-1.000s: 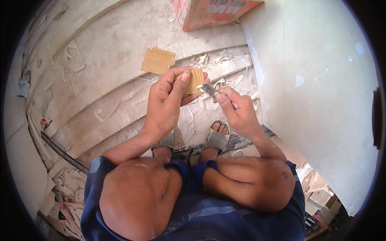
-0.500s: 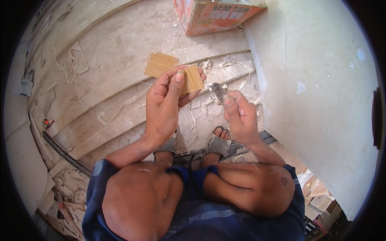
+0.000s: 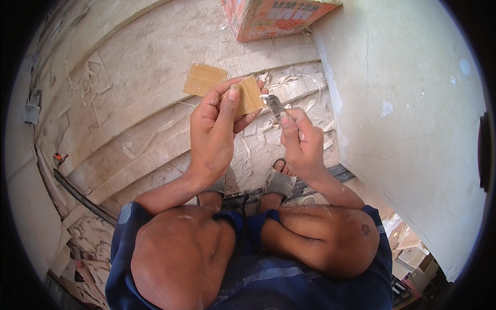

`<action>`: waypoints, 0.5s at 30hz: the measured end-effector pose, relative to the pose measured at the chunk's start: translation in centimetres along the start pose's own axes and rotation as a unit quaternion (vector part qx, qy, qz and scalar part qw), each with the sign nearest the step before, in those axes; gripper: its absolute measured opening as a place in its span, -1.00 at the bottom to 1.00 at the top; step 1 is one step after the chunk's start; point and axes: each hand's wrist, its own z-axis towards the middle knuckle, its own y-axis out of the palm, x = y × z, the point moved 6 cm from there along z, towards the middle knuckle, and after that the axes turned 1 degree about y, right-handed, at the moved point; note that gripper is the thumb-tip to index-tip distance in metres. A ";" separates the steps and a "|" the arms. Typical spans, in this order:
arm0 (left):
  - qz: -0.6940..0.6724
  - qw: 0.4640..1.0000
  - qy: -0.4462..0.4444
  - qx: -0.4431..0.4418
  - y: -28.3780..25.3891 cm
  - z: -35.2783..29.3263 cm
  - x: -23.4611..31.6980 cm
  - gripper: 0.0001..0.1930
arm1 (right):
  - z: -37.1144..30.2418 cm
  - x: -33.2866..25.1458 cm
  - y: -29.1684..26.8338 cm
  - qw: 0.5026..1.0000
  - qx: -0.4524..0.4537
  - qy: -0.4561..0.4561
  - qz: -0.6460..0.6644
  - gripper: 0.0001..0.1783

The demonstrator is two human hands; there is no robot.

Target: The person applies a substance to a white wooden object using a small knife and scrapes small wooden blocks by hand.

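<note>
My left hand point(image 3: 216, 121) pinches a small tan, ribbed rectangular piece point(image 3: 250, 97) that looks like cardboard or thin wood, its thumb on top and fingers behind. Just beyond that hand, a second tan piece point(image 3: 204, 79) appears to lie on the floor, partly covered by my fingers. Thumb and fingers of my right hand point(image 3: 305, 142) grip a short dark grey tool point(image 3: 274, 105) with a whitish, smeared tip. I cannot make out its exact kind. That tip is at the right edge of the held piece; whether they touch is unclear.
An orange printed cardboard box point(image 3: 279, 23) stands at the far side. A pale, scuffed panel point(image 3: 398, 103) takes up the right. Wooden planks point(image 3: 144, 165) and torn scraps cover the floor. My sandalled feet point(image 3: 274, 188) are below my hands. A small orange object point(image 3: 60, 158) lies at left.
My right hand has moved left and slightly up, bringing the dark tool's tip to the held tan piece. My left hand has shifted slightly right. The view has tilted a little.
</note>
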 end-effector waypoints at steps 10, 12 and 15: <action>-0.024 0.999 0.026 0.002 0.6 0.0 0.3 -0.66 | 0.2 -0.3 0.6 0.999 0.038 -0.012 -0.004 -0.87; -0.026 0.999 0.029 0.009 0.7 0.1 0.2 -0.66 | 0.2 -0.2 0.8 0.999 0.035 0.006 -0.008 -0.86; -0.023 0.999 0.035 0.015 0.6 0.1 0.0 -0.66 | 0.3 -0.1 0.9 0.999 0.039 0.002 -0.002 -0.85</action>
